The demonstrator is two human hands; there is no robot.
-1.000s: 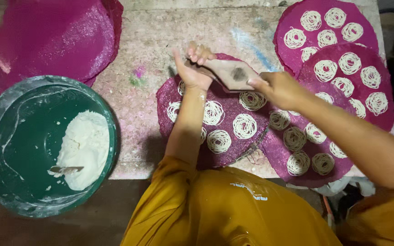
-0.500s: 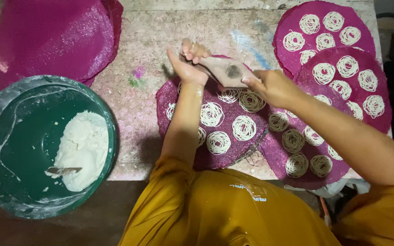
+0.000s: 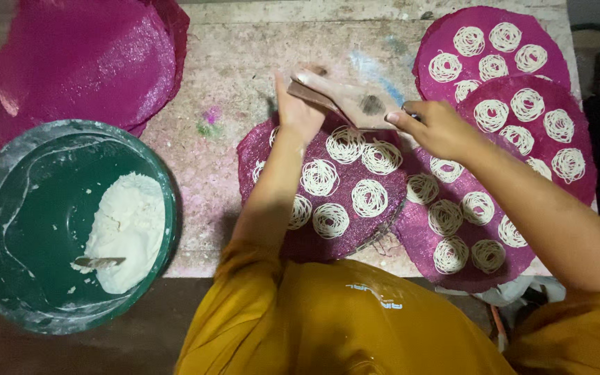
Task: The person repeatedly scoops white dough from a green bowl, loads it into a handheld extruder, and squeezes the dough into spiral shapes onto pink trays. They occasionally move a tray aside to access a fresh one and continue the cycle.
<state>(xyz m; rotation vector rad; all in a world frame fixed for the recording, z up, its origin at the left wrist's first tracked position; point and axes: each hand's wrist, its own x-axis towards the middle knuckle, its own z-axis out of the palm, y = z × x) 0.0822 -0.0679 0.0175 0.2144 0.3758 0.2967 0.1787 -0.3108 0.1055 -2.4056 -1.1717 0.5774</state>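
My left hand (image 3: 298, 107) and my right hand (image 3: 439, 128) both grip a wooden noodle press (image 3: 345, 98), held above the far edge of a round magenta mat (image 3: 293, 239). That mat carries several white coils of pressed noodle (image 3: 369, 197). My left hand holds the press's far end, my right hand its near handle. To the right lie more magenta mats (image 3: 578, 173), overlapping, each covered with several noodle coils (image 3: 526, 104).
A green basin (image 3: 43, 208) at the left holds a lump of white dough (image 3: 126, 229) with a small spoon in it. A stack of bare magenta mats (image 3: 78, 62) lies at the far left. The worn table (image 3: 230, 62) ends just before my yellow shirt.
Both hands have carried the press a little farther from me, toward the mat's far edge. One more coil now shows under where the press was.
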